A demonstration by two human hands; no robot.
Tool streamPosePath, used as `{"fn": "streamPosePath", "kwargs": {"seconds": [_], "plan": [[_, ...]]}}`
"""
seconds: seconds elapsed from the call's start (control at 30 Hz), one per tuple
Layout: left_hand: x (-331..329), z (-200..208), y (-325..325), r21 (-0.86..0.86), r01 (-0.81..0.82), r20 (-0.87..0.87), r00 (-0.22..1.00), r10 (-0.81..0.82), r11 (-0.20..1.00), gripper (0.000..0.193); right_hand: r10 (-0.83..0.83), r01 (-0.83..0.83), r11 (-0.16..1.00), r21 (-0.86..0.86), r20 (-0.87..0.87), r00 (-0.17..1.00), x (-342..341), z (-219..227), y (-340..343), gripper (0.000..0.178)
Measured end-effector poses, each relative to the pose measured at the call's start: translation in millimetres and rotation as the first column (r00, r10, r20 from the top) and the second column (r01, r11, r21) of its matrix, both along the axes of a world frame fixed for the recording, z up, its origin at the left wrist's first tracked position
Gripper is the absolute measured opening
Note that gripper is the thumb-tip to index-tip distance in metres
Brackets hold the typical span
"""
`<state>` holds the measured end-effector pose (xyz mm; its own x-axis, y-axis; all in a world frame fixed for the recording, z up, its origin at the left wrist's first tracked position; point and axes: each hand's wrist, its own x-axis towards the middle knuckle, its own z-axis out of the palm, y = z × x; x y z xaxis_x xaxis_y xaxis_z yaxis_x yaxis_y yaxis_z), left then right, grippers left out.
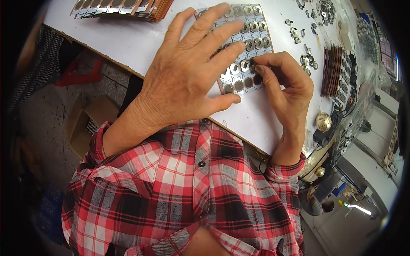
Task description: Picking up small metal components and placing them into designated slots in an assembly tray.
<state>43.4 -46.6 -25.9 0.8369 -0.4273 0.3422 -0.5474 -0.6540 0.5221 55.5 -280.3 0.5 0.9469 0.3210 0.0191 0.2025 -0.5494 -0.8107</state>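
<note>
A flat panel [268, 34] lies on the white table, with rows of small round silvery metal parts [244, 65] on it. My left hand [181, 79] spreads over the panel's left side, fingers apart and holding nothing; it hides much of that side. At the panel's near right corner my right hand [287, 81] is closed, thumb and forefinger pinched together over the round parts. Whatever sits between those fingertips is too small and too covered to name. Along the near edge, several discs [238, 85] look plain and darker, while farther rows show diamond-shaped dark centres.
The white table [245, 117] has its edge close to my body. A stack of similar panels [115, 7] stands far left, another stack [334, 70] at right. Loose metal parts [326, 13] lie far right, near a round brass-coloured object [323, 122]. Below left are a cardboard box [79, 132] and red stool [81, 74].
</note>
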Motion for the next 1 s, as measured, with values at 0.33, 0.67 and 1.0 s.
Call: {"fn": "streamPosePath", "kwargs": {"seconds": [0.33,0.67,1.0], "plan": [[1,0,0,-0.011,0.048,0.016,0.999,-0.047,0.999,0.075,-0.052,0.053,0.998,-0.033,0.032,0.998,-3,-1,7,0.013],[2,1,-3,-0.030,0.062,0.000,0.998,-0.062,0.998,0.074,-0.038,0.040,0.998,-0.045,0.046,0.998,2,1,5,0.008],[1,-3,1,0.017,0.039,0.056,0.998,-0.040,0.999,0.075,-0.335,0.344,0.934,-0.092,0.104,0.936,5,15,-46,0.008]]}}
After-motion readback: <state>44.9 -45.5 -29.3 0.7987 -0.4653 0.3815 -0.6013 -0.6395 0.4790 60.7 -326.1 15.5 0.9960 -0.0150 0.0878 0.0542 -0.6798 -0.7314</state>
